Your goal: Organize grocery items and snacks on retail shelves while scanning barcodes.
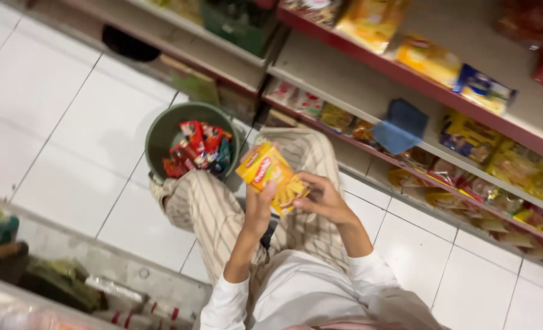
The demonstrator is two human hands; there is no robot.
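floor tiles (70, 122) lie white at the left; next, a green bucket (161, 131) of red snack packs (195, 146) stands by the striped knee; above the lap the left hand (258, 211) and right hand (321, 198) both close their grip on a yellow packet (268, 174), pinching its near end; it looks light, crinkly and slippery, probably crushable, best held by the edges; shelves (369, 91) of packets run right.
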